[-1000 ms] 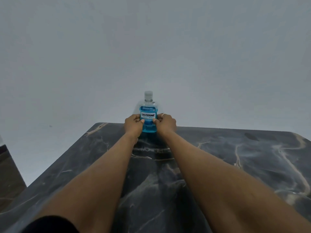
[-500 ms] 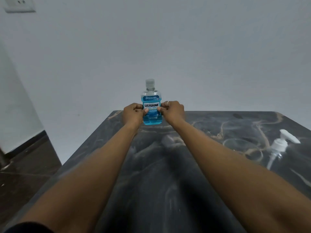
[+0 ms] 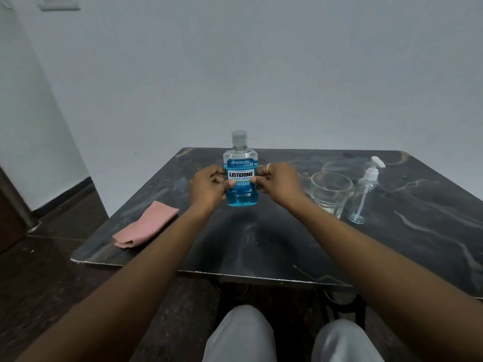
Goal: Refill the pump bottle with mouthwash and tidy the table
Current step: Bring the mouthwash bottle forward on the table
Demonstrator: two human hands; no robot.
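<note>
The left grip (image 3: pixel 209 186) and right grip (image 3: pixel 277 184) both grasp the mouthwash (image 3: pixel 241 175), one on each side. The fingers curl round its body and both thumbs press on the front of the label. There is a ring (image 3: pixel 268 167) on the right grip. The mouthwash is upright over the middle of the bench (image 3: pixel 261 244), toward the far edge, nearly full of blue liquid, with its cap (image 3: pixel 239 138) on. I cannot tell whether its base rests on the bench or is just off it.

To the right stands a glass (image 3: pixel 330 192), and just beside that the pump bottle (image 3: pixel 362 197), clear and seemingly empty, with its pump head fitted. A folded pink cloth (image 3: pixel 146 226) lies well apart, near the bench's left front corner.

The step in hand looks like readying the mouthwash for opening. To do it well, one grip should hold the body low and firm while the other moves up to twist the cap. Squeeze lightly, since a nearly full plastic bottle will likely spill at the neck once uncapped. Keep it upright and over the bench. The pump head must come off before any pouring, and the pump bottle's narrow neck calls for a slow, close pour. The cloth is handy for drips.
</note>
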